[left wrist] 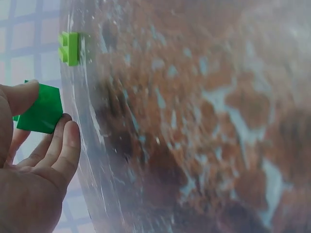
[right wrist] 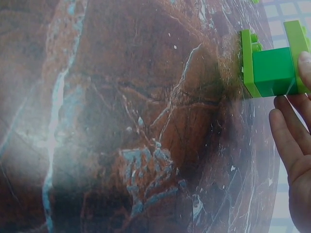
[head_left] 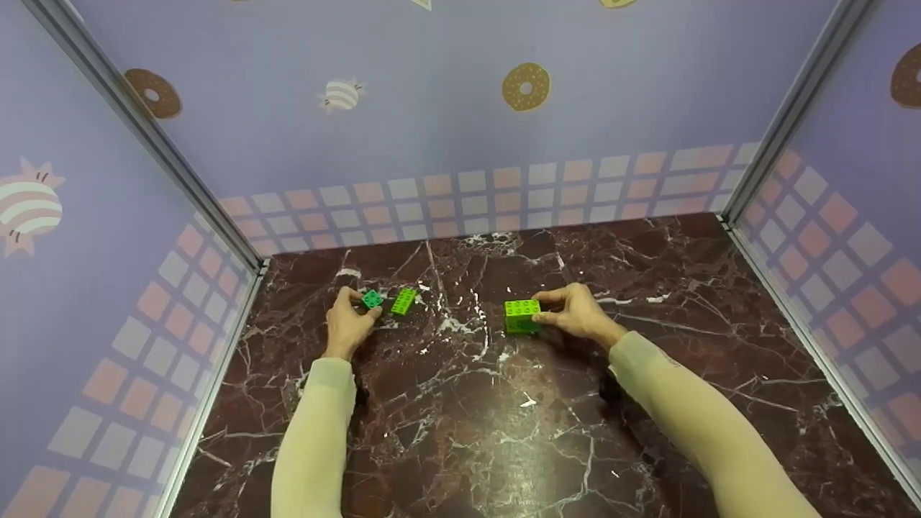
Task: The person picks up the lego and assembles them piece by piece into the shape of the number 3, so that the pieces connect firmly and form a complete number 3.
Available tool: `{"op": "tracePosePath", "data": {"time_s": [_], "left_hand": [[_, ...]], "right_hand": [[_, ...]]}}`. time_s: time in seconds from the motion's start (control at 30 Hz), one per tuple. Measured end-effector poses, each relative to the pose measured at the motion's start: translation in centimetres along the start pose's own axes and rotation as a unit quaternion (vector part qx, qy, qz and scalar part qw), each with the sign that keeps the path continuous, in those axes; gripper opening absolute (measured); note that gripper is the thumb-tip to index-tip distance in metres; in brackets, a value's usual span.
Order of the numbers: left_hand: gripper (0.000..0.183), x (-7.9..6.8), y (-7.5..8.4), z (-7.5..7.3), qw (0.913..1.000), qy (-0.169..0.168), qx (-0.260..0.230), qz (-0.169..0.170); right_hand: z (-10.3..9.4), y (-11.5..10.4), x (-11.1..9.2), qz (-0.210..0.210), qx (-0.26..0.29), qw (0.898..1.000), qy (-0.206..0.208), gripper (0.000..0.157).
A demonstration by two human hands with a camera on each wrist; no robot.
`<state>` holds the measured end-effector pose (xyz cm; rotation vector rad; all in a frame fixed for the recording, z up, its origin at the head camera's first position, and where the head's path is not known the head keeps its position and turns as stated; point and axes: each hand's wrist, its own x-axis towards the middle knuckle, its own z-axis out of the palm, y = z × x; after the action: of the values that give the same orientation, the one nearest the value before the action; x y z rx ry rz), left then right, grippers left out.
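On the left, my left hand [head_left: 348,327] pinches a small dark green toy building brick [head_left: 371,299] between thumb and fingers; the left wrist view shows one flat face of this green brick [left wrist: 41,109] tilted. Just right of it lies a flat lime green building plate [head_left: 404,301] with studs up. My right hand [head_left: 580,315] grips the right side of a brick stack [head_left: 522,317], thumb in front. In the right wrist view, a green brick [right wrist: 273,72] sits between two lime plates, the lower plate [right wrist: 248,63] standing at the tabletop.
The dark red marbled tabletop [head_left: 460,403] has white veins. A patterned lilac back wall [head_left: 432,129] rises behind it, with side walls left and right. Metal strips run along the table's left edge [head_left: 216,388] and right edge [head_left: 806,345].
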<state>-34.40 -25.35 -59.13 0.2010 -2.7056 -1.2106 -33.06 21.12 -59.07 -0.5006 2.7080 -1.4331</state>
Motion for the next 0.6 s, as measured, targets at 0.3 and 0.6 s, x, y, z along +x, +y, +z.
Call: {"op": "tracePosePath", "data": {"time_s": [0.3, 0.6], "left_hand": [[0.040, -0.6, 1.6, 0.9, 0.9983, -0.017, -0.056, 0.008], [0.038, -1.3, 3.4, 2.0, 0.9935, -0.016, -0.105, 0.041]], "right_hand": [[0.0, 0.0, -0.1, 0.005, 0.005, 1.000, 0.005, 0.041], [0.1, 0.1, 0.0, 0.001, -0.008, 1.000, 0.009, 0.041]]}}
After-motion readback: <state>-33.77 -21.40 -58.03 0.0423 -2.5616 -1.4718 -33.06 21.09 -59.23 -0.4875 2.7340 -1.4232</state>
